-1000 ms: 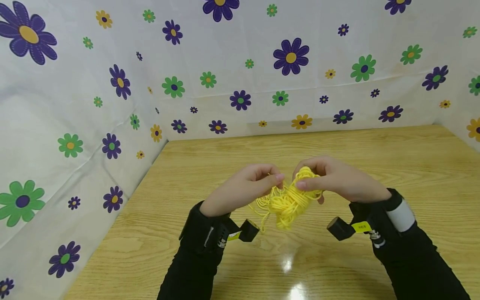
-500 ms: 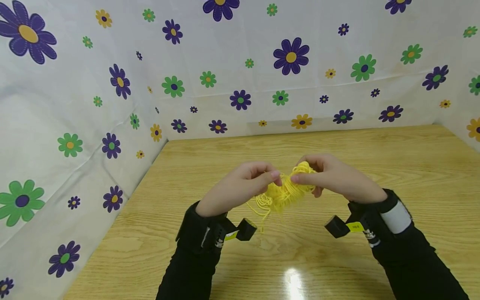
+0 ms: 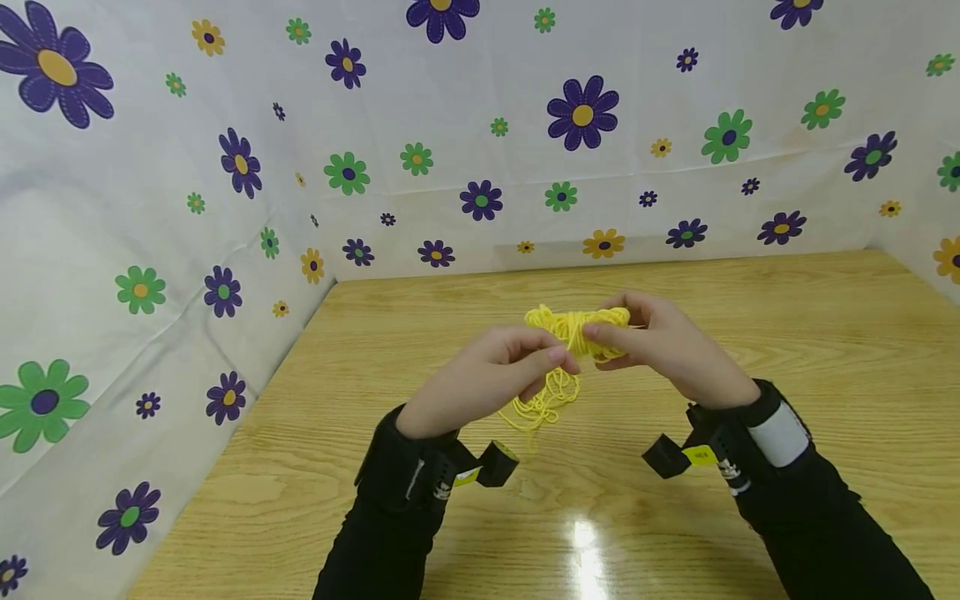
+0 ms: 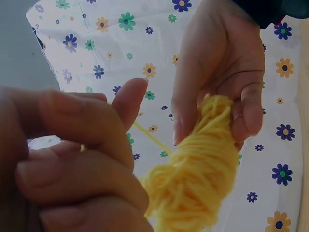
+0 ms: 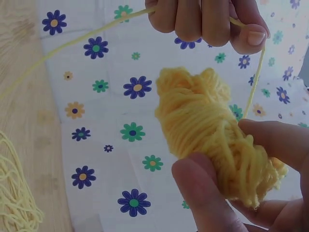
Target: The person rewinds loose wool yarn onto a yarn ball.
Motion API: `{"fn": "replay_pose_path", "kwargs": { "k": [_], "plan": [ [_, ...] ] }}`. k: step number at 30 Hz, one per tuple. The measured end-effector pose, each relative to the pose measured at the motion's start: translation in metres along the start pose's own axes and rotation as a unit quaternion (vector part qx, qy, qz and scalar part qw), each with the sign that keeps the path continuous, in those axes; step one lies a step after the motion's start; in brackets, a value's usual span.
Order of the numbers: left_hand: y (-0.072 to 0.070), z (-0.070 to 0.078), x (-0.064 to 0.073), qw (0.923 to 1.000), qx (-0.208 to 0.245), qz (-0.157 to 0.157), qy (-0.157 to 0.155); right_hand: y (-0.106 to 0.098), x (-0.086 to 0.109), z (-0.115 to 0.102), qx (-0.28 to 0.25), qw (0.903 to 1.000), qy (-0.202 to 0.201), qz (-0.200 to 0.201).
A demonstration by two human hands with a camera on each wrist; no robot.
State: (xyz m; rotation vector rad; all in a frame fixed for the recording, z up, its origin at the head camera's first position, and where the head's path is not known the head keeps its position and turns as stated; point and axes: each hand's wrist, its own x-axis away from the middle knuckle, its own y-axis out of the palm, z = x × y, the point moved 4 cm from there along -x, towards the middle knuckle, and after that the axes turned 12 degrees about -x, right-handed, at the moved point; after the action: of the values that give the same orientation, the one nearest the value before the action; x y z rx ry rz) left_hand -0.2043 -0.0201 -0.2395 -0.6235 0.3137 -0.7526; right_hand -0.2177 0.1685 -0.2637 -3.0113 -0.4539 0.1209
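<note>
A wound bundle of yellow yarn (image 3: 555, 323) lies nearly level in the air over the table. My right hand (image 3: 663, 346) grips its right end, thumb on the near side. Just left of the bundle, my left hand (image 3: 498, 375) pinches a single strand between thumb and fingers. In the right wrist view that yarn strand (image 5: 254, 82) runs taut from the left thumb to the bundle, and its other side trails from the curled fingers. The left wrist view shows the wrapped yarn bundle (image 4: 203, 169) close up, beyond the left fingers.
A loose tangle of yellow yarn (image 3: 551, 404) lies on the wooden table (image 3: 315, 500) below the left hand. White flowered cloth (image 3: 450, 125) encloses the table at the back and sides. Each wrist carries a small black camera (image 3: 497, 463).
The yarn bundle has turned from sloping down to the left to nearly level, its left end rising. My right hand has moved slightly up and left; my left hand has barely shifted.
</note>
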Motion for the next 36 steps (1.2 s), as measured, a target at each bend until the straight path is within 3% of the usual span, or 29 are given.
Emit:
{"fn": "replay_pose_path", "kwargs": {
  "k": [12,21,29,36],
  "plan": [
    [0.007,0.003,-0.003,0.9994,-0.014,-0.024,0.022,-0.004,0.0,-0.002,-0.044,0.9985,-0.012,0.032],
    [0.009,0.0,-0.006,0.9989,-0.025,-0.039,0.006,-0.005,0.003,-0.005,-0.131,0.9907,-0.028,0.026],
    [0.011,-0.004,-0.01,0.9983,-0.025,-0.051,-0.004,-0.005,0.004,-0.003,-0.235,0.9706,-0.05,-0.018],
    [0.011,-0.006,-0.011,0.9986,-0.012,-0.049,-0.014,-0.008,0.003,0.001,-0.275,0.9555,-0.07,-0.079]
  ]
}}
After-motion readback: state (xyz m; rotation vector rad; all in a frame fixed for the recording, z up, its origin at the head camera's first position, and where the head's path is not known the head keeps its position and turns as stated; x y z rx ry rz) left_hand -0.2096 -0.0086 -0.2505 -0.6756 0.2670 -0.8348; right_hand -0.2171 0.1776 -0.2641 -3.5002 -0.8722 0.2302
